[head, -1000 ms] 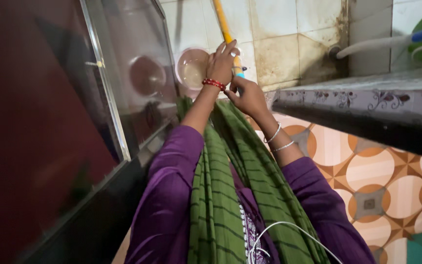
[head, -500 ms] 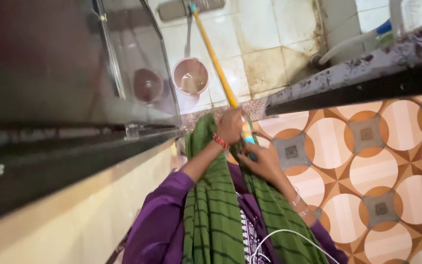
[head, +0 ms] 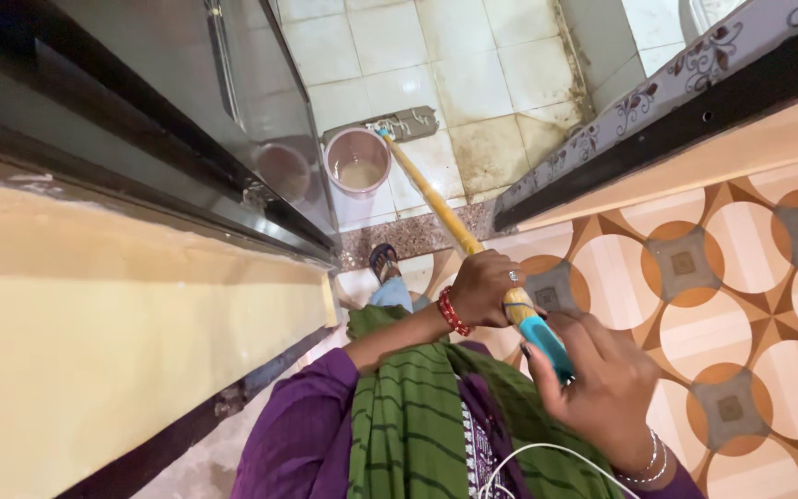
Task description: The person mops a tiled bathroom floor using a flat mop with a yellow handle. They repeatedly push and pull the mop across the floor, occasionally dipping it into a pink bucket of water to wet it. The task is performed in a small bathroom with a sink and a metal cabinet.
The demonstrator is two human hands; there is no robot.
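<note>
Left hand (head: pixel 487 288) and right hand (head: pixel 602 388) both hold a closed grip on the yellow mop handle (head: pixel 445 217), staggered for leverage, its flat head (head: pixel 390 123) resting beside the pink bucket (head: pixel 357 162).

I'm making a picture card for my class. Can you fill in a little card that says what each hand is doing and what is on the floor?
left hand: wrapped round the yellow mop handle
right hand: on the blue grip at the handle's near end
mop head: flat on the pale tiled floor
pink bucket: beside the mop head, cloudy water inside
near floor: orange circle pattern
</note>
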